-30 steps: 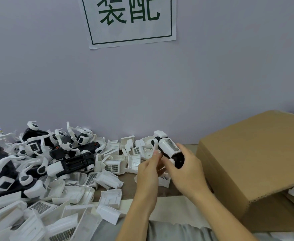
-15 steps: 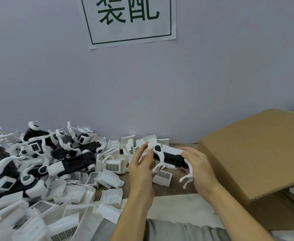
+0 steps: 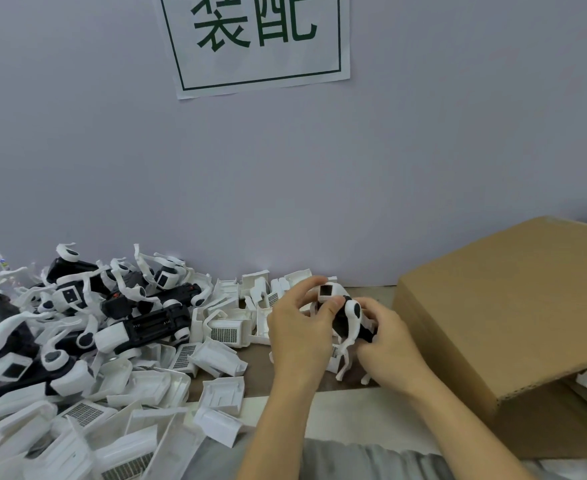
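Observation:
Both of my hands hold one small black-and-white toy robot dog (image 3: 345,315) just above the table's middle. My left hand (image 3: 300,327) grips its white head end, thumb and fingers curled round the block with the dark square. My right hand (image 3: 387,344) grips the black body from the right, and the white legs hang down between my hands. Part of the body is hidden behind my fingers.
A big heap of black-and-white toy bodies (image 3: 146,327) and white plastic shells (image 3: 219,362) fills the table's left side. A large cardboard box (image 3: 514,306) stands at the right. A wall with a printed sign (image 3: 257,39) rises behind.
The toy has been turned in my hands: its head end now faces up and left with the legs pointing down. Both hands have closed in around it and shifted slightly right.

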`<state>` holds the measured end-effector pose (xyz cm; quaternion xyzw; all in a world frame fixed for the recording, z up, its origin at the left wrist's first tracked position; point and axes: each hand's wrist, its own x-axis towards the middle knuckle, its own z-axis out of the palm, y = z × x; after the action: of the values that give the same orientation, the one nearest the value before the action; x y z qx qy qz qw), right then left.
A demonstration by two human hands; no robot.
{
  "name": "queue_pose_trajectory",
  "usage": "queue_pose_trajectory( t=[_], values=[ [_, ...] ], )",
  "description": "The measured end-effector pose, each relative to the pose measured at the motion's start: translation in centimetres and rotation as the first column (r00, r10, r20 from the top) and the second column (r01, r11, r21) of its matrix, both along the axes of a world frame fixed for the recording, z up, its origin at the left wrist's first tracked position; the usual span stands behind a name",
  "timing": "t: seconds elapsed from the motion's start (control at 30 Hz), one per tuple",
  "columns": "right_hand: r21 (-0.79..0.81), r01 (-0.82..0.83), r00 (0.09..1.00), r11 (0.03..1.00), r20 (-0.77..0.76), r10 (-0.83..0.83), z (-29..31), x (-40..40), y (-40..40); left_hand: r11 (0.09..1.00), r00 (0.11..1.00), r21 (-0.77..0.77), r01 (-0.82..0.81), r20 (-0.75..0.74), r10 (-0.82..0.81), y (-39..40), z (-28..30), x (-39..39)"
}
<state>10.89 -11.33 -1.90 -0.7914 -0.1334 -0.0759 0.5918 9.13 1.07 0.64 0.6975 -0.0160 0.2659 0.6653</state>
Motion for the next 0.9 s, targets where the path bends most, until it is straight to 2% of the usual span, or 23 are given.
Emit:
queue_pose_trajectory(
  t=[0.1, 0.2, 0.27, 0.37, 0.47, 0.57, 0.67, 0.77, 0.83, 0.9],
  values=[
    [0.085, 0.003, 1.0, 0.996, 0.001, -0.003, -0.1, 0.1, -0.3, 0.994, 1.0, 0.107, 0.022, -0.015, -0.021, 0.0, 0.9, 0.0],
    [0.196, 0.04, 0.999, 0.98, 0.004, -0.042, 0.1, 0.3, -0.2, 0.991, 0.999, 0.125, 0.044, -0.004, -0.044, 0.6, 1.7, -0.1],
    [0.235, 0.055, 0.998, 0.97, 0.014, -0.06, 0.2, 0.5, -0.2, 0.993, 0.998, 0.099, 0.065, -0.015, -0.064, 1.1, 2.1, -0.2],
    [0.268, 0.019, 0.999, 0.963, -0.04, -0.009, 0.2, 0.7, -0.2, 0.984, 0.985, -0.054, 0.169, -0.02, -0.17, 1.8, 2.5, -0.4],
    [0.417, -0.111, 0.967, 0.902, -0.165, 0.195, 0.1, 0.6, -0.4, 0.964, 0.967, -0.095, 0.247, -0.033, -0.251, 1.8, 2.6, -0.7],
    [0.588, -0.281, 0.855, 0.759, -0.206, 0.476, 0.5, 0.2, -0.5, 0.962, 0.962, -0.065, 0.264, -0.052, -0.268, 1.6, 2.2, -0.6],
    [0.627, -0.317, 0.834, 0.711, -0.172, 0.524, 0.7, 0.1, -0.7, 0.961, 0.96, -0.06, 0.272, -0.057, -0.275, 1.5, 2.0, -0.6],
    [0.552, -0.255, 0.891, 0.794, -0.185, 0.414, 0.6, 0.2, -0.5, 0.955, 0.958, -0.109, 0.275, -0.056, -0.282, 1.5, 1.8, -0.4],
    [0.41, -0.106, 0.97, 0.906, -0.157, 0.184, 0.5, 0.2, -0.2, 0.943, 0.958, -0.204, 0.262, -0.065, -0.28, 1.6, 1.8, -0.3],
    [0.288, 0.053, 0.998, 0.956, -0.042, -0.042, 0.6, 0.4, -0.2, 0.933, 0.96, -0.286, 0.219, -0.107, -0.258, 1.9, 1.8, -0.1]
  ],
)
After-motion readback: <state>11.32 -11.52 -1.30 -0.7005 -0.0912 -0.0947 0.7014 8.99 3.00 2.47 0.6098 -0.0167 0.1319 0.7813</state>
